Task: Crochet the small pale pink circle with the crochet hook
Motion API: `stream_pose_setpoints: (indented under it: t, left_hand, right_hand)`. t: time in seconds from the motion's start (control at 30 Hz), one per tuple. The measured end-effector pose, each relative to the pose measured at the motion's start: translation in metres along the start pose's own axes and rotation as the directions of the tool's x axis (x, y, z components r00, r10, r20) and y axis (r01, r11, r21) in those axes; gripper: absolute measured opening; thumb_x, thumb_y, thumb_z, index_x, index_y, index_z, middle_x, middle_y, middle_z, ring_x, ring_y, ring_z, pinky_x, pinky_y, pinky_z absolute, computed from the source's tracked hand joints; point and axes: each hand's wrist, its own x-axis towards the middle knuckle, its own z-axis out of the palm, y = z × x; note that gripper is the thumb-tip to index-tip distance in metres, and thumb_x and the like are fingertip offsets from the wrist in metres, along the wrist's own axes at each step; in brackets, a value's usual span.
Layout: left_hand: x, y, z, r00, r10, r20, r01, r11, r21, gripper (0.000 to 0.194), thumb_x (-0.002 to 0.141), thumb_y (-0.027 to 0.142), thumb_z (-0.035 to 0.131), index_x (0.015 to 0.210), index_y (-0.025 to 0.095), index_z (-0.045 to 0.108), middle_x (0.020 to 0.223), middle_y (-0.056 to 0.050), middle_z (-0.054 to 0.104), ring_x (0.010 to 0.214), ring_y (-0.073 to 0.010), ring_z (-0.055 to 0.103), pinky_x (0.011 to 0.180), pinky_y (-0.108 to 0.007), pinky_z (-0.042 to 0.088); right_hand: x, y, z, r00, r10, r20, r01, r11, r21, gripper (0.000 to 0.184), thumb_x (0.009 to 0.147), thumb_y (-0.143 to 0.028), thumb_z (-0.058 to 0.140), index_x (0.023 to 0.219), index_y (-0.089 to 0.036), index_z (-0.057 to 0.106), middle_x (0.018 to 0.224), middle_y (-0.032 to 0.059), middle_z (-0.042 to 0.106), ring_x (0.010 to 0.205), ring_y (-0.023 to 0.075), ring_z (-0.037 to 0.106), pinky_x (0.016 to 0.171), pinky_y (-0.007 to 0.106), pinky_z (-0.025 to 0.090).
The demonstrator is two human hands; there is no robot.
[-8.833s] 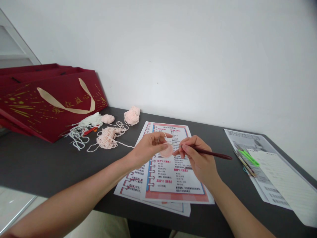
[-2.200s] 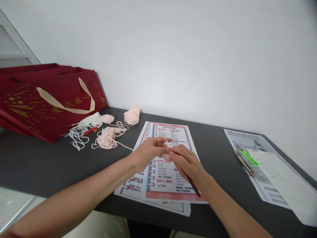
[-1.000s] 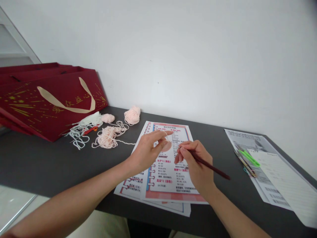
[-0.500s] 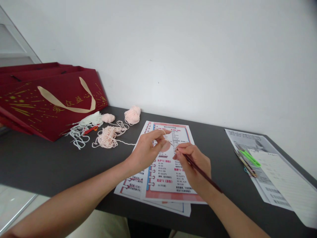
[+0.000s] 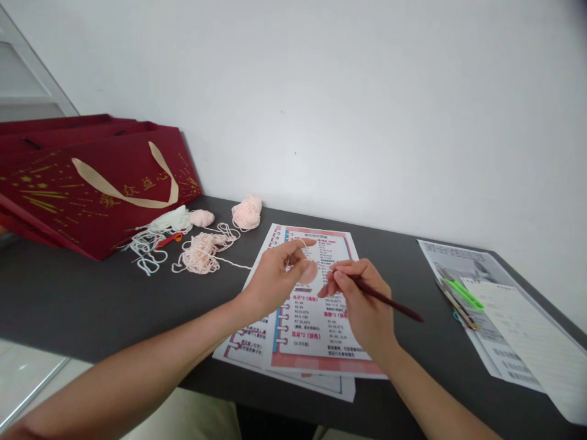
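Note:
My right hand (image 5: 367, 299) grips a crochet hook (image 5: 389, 300) by its dark brown handle, the tip pointing left. My left hand (image 5: 277, 272) pinches pale pink yarn between thumb and fingers, with a strand looped over the index finger. Whatever stitches are at the fingertips are too small to make out. From the left hand the yarn (image 5: 233, 264) runs left to a loose pink tangle (image 5: 200, 252) on the table. Under both hands lie printed pattern sheets (image 5: 316, 360) with Chinese text and a spiral-binding border.
Dark red gift bags (image 5: 55, 183) with cream ribbon handles stand at the left. Near them are white yarn (image 5: 169, 223), a small pink ball (image 5: 202, 218) and a larger pink ball (image 5: 247, 212). At right, a bright green tool (image 5: 465, 294) rests on papers (image 5: 527, 330). A white wall rises behind the table (image 5: 92, 311).
My right hand has shifted slightly right, and the hook has swung flatter, its handle end now higher and farther right. The left hand stays nearly still, holding the yarn.

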Motion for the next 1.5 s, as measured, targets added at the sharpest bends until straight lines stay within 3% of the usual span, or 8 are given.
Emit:
stream_pose_setpoints:
  t: [0.3, 0.57, 0.73, 0.83, 0.93, 1.03, 1.17, 1.5]
  left_hand:
    - [0.007, 0.005, -0.007, 0.993, -0.02, 0.118, 0.025, 0.999, -0.046, 0.01, 0.079, 0.019, 0.058, 0.071, 0.016, 0.062, 0.066, 0.001, 0.056, 0.074, -0.0145, 0.055, 0.074, -0.029, 0.04]
    - [0.003, -0.002, 0.0, 0.95, -0.168, 0.263, 0.257, 0.899, -0.354, 0.036, 0.074, 0.02, 0.067, 0.109, 0.015, 0.063, 0.066, 0.005, 0.051, 0.063, -0.0089, 0.051, 0.063, -0.024, 0.038]
    - [0.0, -0.004, 0.005, 0.947, -0.191, 0.26, 0.286, 0.871, -0.4, 0.05, 0.074, 0.022, 0.069, 0.121, 0.012, 0.057, 0.065, 0.005, 0.053, 0.062, -0.0082, 0.052, 0.065, -0.024, 0.039]
    - [-0.002, -0.002, 0.007, 0.94, -0.245, 0.236, 0.328, 0.836, -0.439, 0.056, 0.073, 0.021, 0.071, 0.125, 0.011, 0.053, 0.064, 0.005, 0.056, 0.06, -0.0081, 0.053, 0.066, -0.024, 0.04]
    - [0.0, -0.002, 0.006, 0.9, -0.308, 0.308, 0.431, 0.735, -0.524, 0.046, 0.071, 0.019, 0.073, 0.115, 0.011, 0.061, 0.065, 0.004, 0.058, 0.061, -0.0078, 0.054, 0.067, -0.024, 0.041]
    - [0.003, -0.004, 0.003, 0.832, -0.34, 0.437, 0.55, 0.607, -0.574, 0.038, 0.069, 0.016, 0.074, 0.106, 0.012, 0.066, 0.075, -0.001, 0.064, 0.07, -0.0111, 0.06, 0.074, -0.027, 0.043]
    - [0.007, -0.003, -0.003, 0.821, -0.339, 0.46, 0.564, 0.607, -0.559, 0.039, 0.068, 0.014, 0.074, 0.106, 0.012, 0.066, 0.08, -0.004, 0.066, 0.073, -0.0126, 0.06, 0.074, -0.028, 0.043]
    - [0.019, -0.002, -0.023, 0.814, -0.255, 0.522, 0.524, 0.712, -0.468, 0.04, 0.07, 0.011, 0.071, 0.109, 0.011, 0.066, 0.069, 0.001, 0.059, 0.063, -0.0078, 0.054, 0.061, -0.021, 0.038]
  right_hand:
    - [0.013, -0.009, -0.004, 0.966, 0.253, 0.051, -0.256, 0.914, 0.315, 0.009, 0.081, -0.019, 0.063, 0.072, -0.02, 0.058, 0.068, -0.0028, 0.061, 0.052, 0.0101, 0.056, 0.05, 0.027, 0.055]
    - [0.014, -0.007, 0.0, 0.929, 0.341, 0.143, -0.369, 0.841, 0.396, 0.012, 0.081, -0.02, 0.061, 0.071, -0.02, 0.055, 0.064, -0.0029, 0.059, 0.049, 0.0088, 0.048, 0.044, 0.022, 0.046]
    - [0.005, 0.001, -0.001, 0.994, -0.015, 0.11, 0.029, 0.991, -0.131, 0.007, 0.087, -0.017, 0.053, 0.084, -0.023, 0.053, 0.071, -0.0018, 0.058, 0.056, 0.0109, 0.053, 0.051, 0.024, 0.047]
    - [0.002, 0.007, -0.004, 0.876, -0.359, 0.323, 0.481, 0.714, -0.51, 0.012, 0.087, -0.011, 0.051, 0.087, -0.022, 0.052, 0.085, 0.0032, 0.06, 0.073, 0.0155, 0.058, 0.062, 0.029, 0.05]
    - [0.002, 0.012, -0.007, 0.759, -0.461, 0.46, 0.651, 0.507, -0.565, 0.015, 0.086, -0.008, 0.049, 0.092, -0.022, 0.052, 0.091, 0.0055, 0.06, 0.08, 0.0184, 0.058, 0.066, 0.032, 0.051]
    - [0.003, 0.013, -0.01, 0.814, -0.444, 0.375, 0.58, 0.667, -0.468, 0.019, 0.086, -0.009, 0.051, 0.096, -0.024, 0.051, 0.094, 0.0039, 0.059, 0.083, 0.0172, 0.059, 0.067, 0.03, 0.052]
    - [0.006, 0.009, -0.01, 0.978, -0.1, 0.185, 0.122, 0.986, -0.113, 0.01, 0.088, -0.014, 0.053, 0.09, -0.025, 0.053, 0.092, 0.0002, 0.054, 0.062, 0.0091, 0.054, 0.051, 0.023, 0.045]
    - [0.016, -0.005, -0.018, 0.981, 0.031, 0.193, -0.046, 0.996, 0.075, 0.008, 0.086, -0.014, 0.059, 0.084, -0.022, 0.059, 0.089, -0.0008, 0.055, 0.054, 0.0061, 0.054, 0.047, 0.023, 0.041]
